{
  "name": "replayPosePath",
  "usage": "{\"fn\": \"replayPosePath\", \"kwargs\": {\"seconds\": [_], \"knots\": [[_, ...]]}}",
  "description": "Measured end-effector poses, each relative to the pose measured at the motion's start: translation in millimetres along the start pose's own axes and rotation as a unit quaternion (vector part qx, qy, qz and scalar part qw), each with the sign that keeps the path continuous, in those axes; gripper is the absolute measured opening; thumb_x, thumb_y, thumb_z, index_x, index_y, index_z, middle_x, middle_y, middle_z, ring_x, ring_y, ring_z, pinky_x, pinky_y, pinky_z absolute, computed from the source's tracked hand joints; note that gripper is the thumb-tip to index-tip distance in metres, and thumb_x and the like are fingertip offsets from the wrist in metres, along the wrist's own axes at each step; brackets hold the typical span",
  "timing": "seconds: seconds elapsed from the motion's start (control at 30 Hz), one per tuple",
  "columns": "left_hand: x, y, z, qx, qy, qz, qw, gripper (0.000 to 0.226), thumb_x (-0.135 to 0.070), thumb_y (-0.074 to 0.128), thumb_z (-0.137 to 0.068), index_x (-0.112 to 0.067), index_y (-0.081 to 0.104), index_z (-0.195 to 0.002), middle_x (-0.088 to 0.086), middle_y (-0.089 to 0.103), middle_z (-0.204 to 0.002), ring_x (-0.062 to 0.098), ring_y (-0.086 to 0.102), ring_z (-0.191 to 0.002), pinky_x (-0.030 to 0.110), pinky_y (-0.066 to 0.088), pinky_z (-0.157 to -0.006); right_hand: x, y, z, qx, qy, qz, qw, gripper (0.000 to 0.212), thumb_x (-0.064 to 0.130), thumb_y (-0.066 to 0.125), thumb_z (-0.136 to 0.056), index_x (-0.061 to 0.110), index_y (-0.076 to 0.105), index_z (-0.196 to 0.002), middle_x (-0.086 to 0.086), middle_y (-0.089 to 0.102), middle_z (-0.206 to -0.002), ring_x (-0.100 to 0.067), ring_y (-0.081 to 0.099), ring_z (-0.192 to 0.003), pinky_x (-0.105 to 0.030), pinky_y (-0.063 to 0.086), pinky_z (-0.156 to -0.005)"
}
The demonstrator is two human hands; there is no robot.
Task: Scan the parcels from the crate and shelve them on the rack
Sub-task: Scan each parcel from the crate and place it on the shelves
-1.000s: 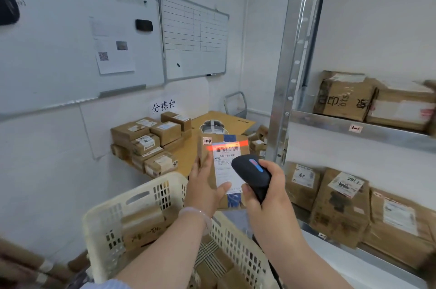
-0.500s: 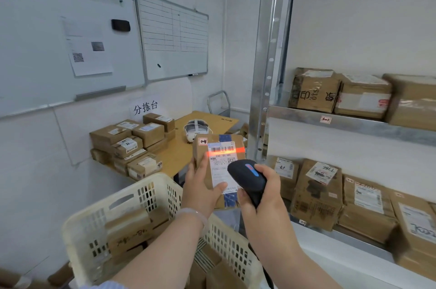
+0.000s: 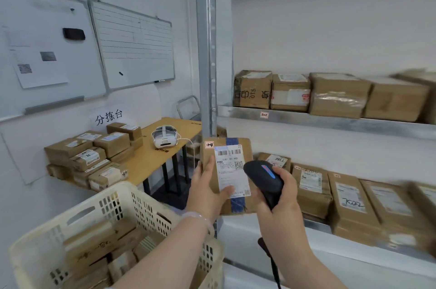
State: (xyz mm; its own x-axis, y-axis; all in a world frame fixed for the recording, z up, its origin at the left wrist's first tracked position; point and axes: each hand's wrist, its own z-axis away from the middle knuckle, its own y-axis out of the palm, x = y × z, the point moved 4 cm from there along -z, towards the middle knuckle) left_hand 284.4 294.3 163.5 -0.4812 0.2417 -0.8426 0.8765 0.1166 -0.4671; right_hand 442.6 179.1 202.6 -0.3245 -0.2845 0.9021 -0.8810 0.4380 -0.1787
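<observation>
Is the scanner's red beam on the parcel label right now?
No, the label on the parcel in the left hand shows no red line.

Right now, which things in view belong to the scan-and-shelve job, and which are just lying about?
Job: parcel in left hand, scanner in right hand, crate, rack.
Lying about: headset, table, parcel stack on it, lined whiteboard.

Rack shelves (image 3: 330, 121) hold parcels (image 3: 338, 95); table (image 3: 151, 159) bears boxes (image 3: 113, 143), headset (image 3: 164, 139).

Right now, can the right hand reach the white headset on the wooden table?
Probably not: the right hand grips a black scanner, and the brown cardboard parcel lies between it and the headset.
</observation>
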Motion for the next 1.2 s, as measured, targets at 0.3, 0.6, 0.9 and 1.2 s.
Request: {"fn": "replayPosePath", "kwargs": {"seconds": [0.3, 0.6, 0.9, 1.2], "knots": [[-130, 164, 71, 0.118, 0.031, 0.079, 0.989, 0.095, -0.025, 0.08, -0.084, -0.043, 0.02, -0.156, -0.004, 0.022, -0.161, 0.017, 0.026, -0.146, 0.029, 0.025, -0.114, -49, -204, 24, -0.138, 0.072, 0.063, 0.986, 0.053, 0.028, 0.064, -0.093, 0.067, 0.034, -0.114, 0.02, 0.061, -0.105, -0.011, 0.065, -0.074, -0.04, 0.058, -0.069], [-229, 320, 154, 0.238, 0.054, 0.117, 0.963, 0.094, -0.028, 0.082, -0.081, -0.039, 0.025, -0.155, -0.004, 0.04, -0.15, 0.019, 0.038, -0.139, 0.036, 0.034, -0.117, -77, -378, 78, -0.247, 0.121, 0.113, 0.955, 0.056, 0.025, 0.068, -0.089, 0.069, 0.037, -0.107, 0.026, 0.063, -0.092, -0.02, 0.066, -0.064, -0.04, 0.057, -0.063], [-272, 413, 176, 0.345, 0.063, 0.117, 0.929, 0.095, -0.031, 0.079, -0.084, -0.04, 0.018, -0.156, -0.001, 0.042, -0.147, 0.019, 0.041, -0.136, 0.03, 0.033, -0.111, -97, -456, 86, -0.324, 0.151, 0.12, 0.926, 0.052, 0.024, 0.067, -0.091, 0.065, 0.038, -0.105, 0.013, 0.064, -0.098, -0.024, 0.065, -0.063, -0.042, 0.058, -0.062], [-289, 490, 161, 0.422, 0.1, 0.092, 0.896, 0.109, -0.041, 0.081, -0.08, -0.033, 0.006, -0.159, -0.001, 0.036, -0.151, 0.019, 0.037, -0.14, 0.037, 0.031, -0.118, -137, -499, 55, -0.39, 0.191, 0.138, 0.89, 0.048, 0.026, 0.067, -0.091, 0.057, 0.041, -0.115, 0.001, 0.068, -0.107, -0.035, 0.068, -0.082, -0.045, 0.058, -0.076]]}}
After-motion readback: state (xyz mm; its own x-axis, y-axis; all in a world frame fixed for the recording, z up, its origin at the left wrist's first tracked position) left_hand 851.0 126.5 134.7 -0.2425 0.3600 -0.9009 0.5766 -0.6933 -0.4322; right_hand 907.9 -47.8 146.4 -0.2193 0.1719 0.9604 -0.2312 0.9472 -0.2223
